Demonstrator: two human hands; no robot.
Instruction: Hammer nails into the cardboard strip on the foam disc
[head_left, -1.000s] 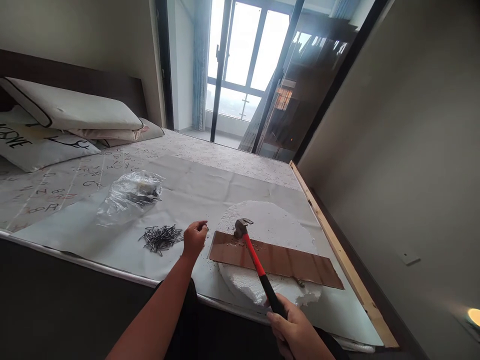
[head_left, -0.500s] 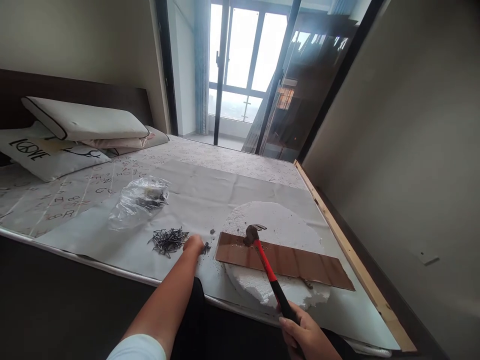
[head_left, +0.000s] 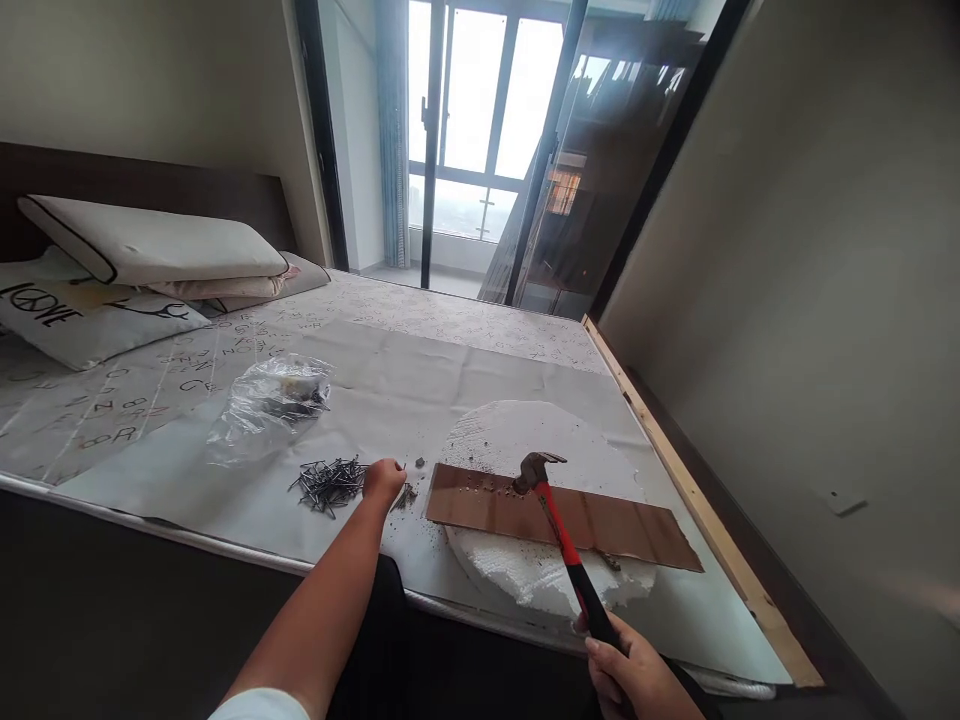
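Note:
My right hand (head_left: 637,680) grips the black end of a red-handled hammer (head_left: 562,545). Its steel head rests on a thin brown board (head_left: 622,528) that lies across a round slab of white foam (head_left: 525,440). Small nail heads dot the board's left part. My left hand (head_left: 382,482) is down on the grey sheet between a pile of dark nails (head_left: 327,482) and a few loose nails beside the board. Its fingers are curled downward; what they hold is hidden.
A crumpled clear plastic bag (head_left: 270,405) lies behind the nail pile. Pillows (head_left: 142,250) are stacked at the bed's head on the left. A wooden rail (head_left: 675,480) edges the bed on the right, beside a grey wall. Glass doors stand at the back.
My left hand came down from above the sheet onto the spot beside the nail pile. The hammer head slid to the right along the board, uncovering the nail heads.

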